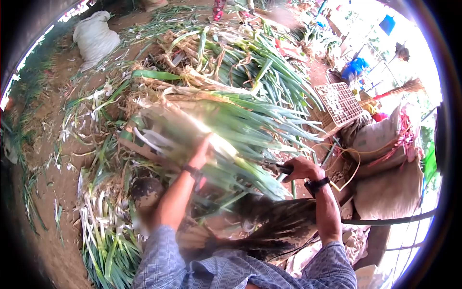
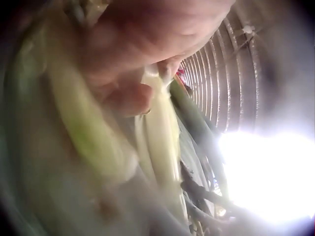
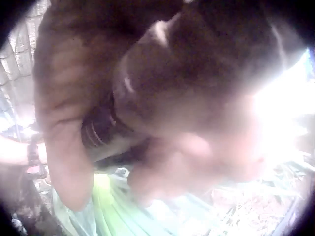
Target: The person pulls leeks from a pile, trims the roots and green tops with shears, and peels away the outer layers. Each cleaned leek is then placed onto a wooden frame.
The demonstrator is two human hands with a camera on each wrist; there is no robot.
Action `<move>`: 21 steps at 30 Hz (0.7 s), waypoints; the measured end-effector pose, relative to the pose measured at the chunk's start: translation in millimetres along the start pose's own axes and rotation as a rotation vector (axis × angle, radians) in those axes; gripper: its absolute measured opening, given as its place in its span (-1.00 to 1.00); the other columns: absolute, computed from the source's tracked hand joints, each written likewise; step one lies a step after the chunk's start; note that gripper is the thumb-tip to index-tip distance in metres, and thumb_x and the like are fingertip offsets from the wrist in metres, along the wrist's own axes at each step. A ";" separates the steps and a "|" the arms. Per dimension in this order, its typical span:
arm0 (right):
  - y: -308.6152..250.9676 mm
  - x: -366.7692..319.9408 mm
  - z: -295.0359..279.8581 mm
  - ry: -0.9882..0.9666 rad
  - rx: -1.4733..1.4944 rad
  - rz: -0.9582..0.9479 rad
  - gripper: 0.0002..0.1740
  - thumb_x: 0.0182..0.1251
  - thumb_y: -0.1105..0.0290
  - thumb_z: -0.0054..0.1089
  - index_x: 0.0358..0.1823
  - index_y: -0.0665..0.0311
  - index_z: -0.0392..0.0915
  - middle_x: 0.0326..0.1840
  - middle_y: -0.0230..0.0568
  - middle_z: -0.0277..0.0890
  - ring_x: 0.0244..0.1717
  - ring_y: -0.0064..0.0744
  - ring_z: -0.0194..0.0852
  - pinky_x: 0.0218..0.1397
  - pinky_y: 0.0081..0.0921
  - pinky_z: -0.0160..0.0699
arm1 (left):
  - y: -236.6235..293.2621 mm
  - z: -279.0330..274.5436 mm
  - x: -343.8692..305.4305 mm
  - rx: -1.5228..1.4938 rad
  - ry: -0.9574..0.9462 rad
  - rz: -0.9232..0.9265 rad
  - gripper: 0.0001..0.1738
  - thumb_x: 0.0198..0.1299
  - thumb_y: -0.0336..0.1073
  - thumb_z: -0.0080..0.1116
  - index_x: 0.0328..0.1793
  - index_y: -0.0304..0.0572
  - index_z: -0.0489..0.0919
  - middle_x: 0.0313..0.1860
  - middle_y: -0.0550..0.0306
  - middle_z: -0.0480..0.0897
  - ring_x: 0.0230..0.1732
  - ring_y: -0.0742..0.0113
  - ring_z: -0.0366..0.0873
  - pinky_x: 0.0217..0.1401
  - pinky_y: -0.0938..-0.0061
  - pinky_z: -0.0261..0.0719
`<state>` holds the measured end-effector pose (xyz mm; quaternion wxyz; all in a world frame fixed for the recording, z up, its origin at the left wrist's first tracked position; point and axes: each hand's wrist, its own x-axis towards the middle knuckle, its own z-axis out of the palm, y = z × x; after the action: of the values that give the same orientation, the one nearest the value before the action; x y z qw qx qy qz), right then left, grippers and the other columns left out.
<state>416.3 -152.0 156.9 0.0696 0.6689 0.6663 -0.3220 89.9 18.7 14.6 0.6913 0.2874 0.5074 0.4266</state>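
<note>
My left hand (image 1: 202, 150) grips a long green onion with a pale stalk (image 1: 222, 146), blurred in the head view. Its leaves (image 1: 262, 179) fan out toward my right hand. Close up in the left wrist view, fingers (image 2: 133, 101) curl around white stalks (image 2: 162, 135). My right hand (image 1: 306, 169) holds a dark, tube-shaped tool (image 1: 279, 168) that points left at the leaves. Thumb and fingers wrap this dark tube (image 3: 101, 130) in the right wrist view, where green leaves (image 3: 113, 206) show below it.
A big heap of green onions (image 1: 250, 106) lies ahead. Bunched onions with white stalks (image 1: 108, 250) are at lower left. Right of the heap are a plastic crate (image 1: 339, 103), stuffed sacks (image 1: 385, 185) and a dark hose (image 1: 390, 221). A white sack (image 1: 97, 38) stands far left.
</note>
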 end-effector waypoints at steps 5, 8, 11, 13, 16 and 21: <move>-4.3 0.7 4.4 0.045 0.020 -0.069 -0.45 -0.08 0.00 0.50 -0.13 0.22 0.68 -0.34 -0.07 0.66 -0.29 -0.08 0.61 -0.14 -0.21 0.53 | 25.7 -25.1 14.4 -0.144 -0.179 0.080 -0.48 0.26 0.00 0.32 0.19 -0.15 0.52 0.09 0.10 0.57 0.06 0.15 0.55 0.08 0.07 0.62; -10.2 15.1 8.7 0.154 -0.048 -0.119 -0.45 -0.07 -0.05 0.48 -0.17 0.22 0.67 -0.36 -0.04 0.64 -0.27 -0.02 0.61 -0.15 -0.17 0.53 | 13.7 -27.1 12.0 -0.222 -0.130 0.052 -0.43 0.30 0.01 0.28 0.31 -0.11 0.45 0.20 0.12 0.51 0.11 0.11 0.55 0.07 0.06 0.63; -27.7 33.7 10.7 0.199 -0.118 -0.158 -0.48 -0.06 -0.05 0.44 -0.16 0.17 0.67 -0.40 -0.04 0.64 -0.31 0.06 0.61 -0.17 -0.10 0.54 | -8.5 -35.0 31.6 -0.253 -0.156 0.014 -0.47 0.40 0.01 0.09 0.39 -0.02 0.39 0.33 0.13 0.43 0.29 0.04 0.47 0.22 -0.01 0.50; -42.6 43.2 9.8 0.215 -0.142 -0.140 -0.49 -0.05 -0.03 0.43 -0.15 0.17 0.68 -0.39 -0.02 0.65 -0.31 0.08 0.62 -0.17 -0.08 0.54 | -14.4 -34.0 30.0 -0.235 -0.132 0.013 -0.49 0.44 0.00 -0.02 0.40 -0.02 0.37 0.37 0.15 0.40 0.35 0.05 0.43 0.34 -0.08 0.36; -59.4 57.4 10.7 0.242 -0.132 -0.156 -0.49 -0.04 -0.01 0.41 -0.15 0.19 0.68 -0.38 0.01 0.66 -0.30 0.09 0.63 -0.18 -0.07 0.56 | -14.8 -34.7 28.3 -0.290 -0.128 -0.017 -0.51 0.45 -0.01 -0.04 0.39 -0.04 0.37 0.35 0.18 0.42 0.35 0.10 0.42 0.34 -0.13 0.36; -88.6 73.2 3.6 0.293 -0.095 -0.154 -0.49 -0.04 0.00 0.41 -0.12 0.18 0.69 -0.37 0.01 0.67 -0.30 0.09 0.65 -0.16 -0.10 0.61 | -14.2 -36.1 24.4 -0.302 -0.176 -0.006 -0.38 0.47 0.22 -0.17 0.41 -0.04 0.37 0.33 0.16 0.44 0.36 0.10 0.39 0.35 -0.20 0.39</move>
<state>325.1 -82.9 145.6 -0.0214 0.6517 0.7331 -0.1936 62.9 32.3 -19.8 0.7697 0.2152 0.3760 0.4690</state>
